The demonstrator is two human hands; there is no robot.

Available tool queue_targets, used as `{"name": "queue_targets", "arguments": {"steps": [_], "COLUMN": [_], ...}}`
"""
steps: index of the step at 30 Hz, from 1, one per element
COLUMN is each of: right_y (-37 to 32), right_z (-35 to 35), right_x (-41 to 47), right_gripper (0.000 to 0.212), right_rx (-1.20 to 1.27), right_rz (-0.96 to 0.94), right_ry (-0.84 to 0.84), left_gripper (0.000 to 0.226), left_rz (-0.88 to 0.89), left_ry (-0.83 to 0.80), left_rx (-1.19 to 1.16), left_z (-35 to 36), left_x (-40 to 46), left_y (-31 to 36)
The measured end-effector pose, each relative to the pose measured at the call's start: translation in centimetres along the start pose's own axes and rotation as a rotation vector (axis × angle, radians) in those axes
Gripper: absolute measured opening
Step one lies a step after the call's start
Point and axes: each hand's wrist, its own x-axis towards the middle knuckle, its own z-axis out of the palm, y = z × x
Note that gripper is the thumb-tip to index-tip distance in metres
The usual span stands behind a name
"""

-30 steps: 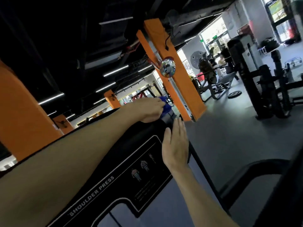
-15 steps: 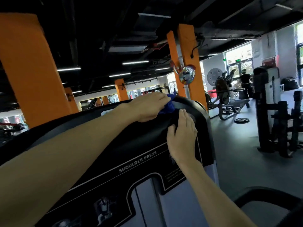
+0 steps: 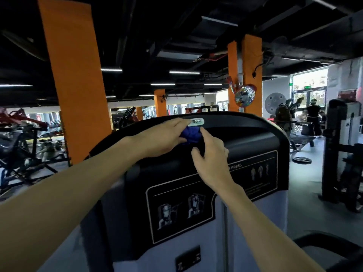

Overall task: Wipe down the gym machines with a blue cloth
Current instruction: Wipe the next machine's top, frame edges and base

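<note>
Orange pillars [image 3: 74, 79] are rising at left and centre of the frame as the left hand [image 3: 163, 137] is gripping a bunched blue cloth [image 3: 191, 135] against the shoulder press machine's black shroud [image 3: 255, 138]; the right hand [image 3: 211, 154], fingers curled, is pinching the cloth's edge. A round mirror [image 3: 244, 95] is hanging behind.

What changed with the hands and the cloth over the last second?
The right hand, which lay flat on the black shoulder press machine housing, has lifted and its fingers now reach to the crumpled blue cloth. The left hand still holds the cloth against the housing top, now just below the silver brand badge.
</note>
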Motion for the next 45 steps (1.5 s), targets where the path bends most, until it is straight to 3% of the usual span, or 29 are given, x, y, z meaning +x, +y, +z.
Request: {"name": "queue_targets", "arguments": {"steps": [6,12,21,28,32,35,39,45], "right_y": [-5.2,-8.8,-13.4,-17.6,-19.4,-20.7,-23.3,-28.1], "right_z": [1.2,1.0,3.7,10.5,16.2,20.3,25.3,33.5], "right_x": [-2.7,-3.6,-6.6,-9.1,-12.2,-15.6,-18.7,-20.9], "right_gripper": [0.044,0.058,0.042,0.026,0.024,0.024,0.022,0.015], "right_rx": [0.149,0.099,0.041,-0.046,0.017,0.077,0.201,0.24], "right_rz": [-0.071,-0.066,-0.283,-0.605,-0.716,-0.726,-0.67,-0.506], "right_ry": [-0.166,-0.196,-0.179,-0.21,-0.28,-0.356,-0.502,-0.701], "left_gripper": [0.058,0.057,0.059,0.053,0.068,0.077,0.055,0.022], "left_rz": [-0.012,-0.014,-0.077,-0.379,-0.648,-0.746,-0.832,-0.764], "left_ry": [0.112,0.136,0.325,0.287,0.165,0.095,0.094,0.03], "left_rx": [-0.03,-0.054,-0.072,0.065,0.059,0.056,0.059,-0.015], "left_z": [-1.3,-1.2,-1.2,0.0,2.2,4.0,5.2,6.2], "left_x": [-6.0,-10.8,-19.6,-29.1,-36.0,-41.5,-47.4,-55.6], "left_y": [-0.8,-1.6,-3.3,-5.9,-7.1,-7.5,-8.9,-15.3]}}
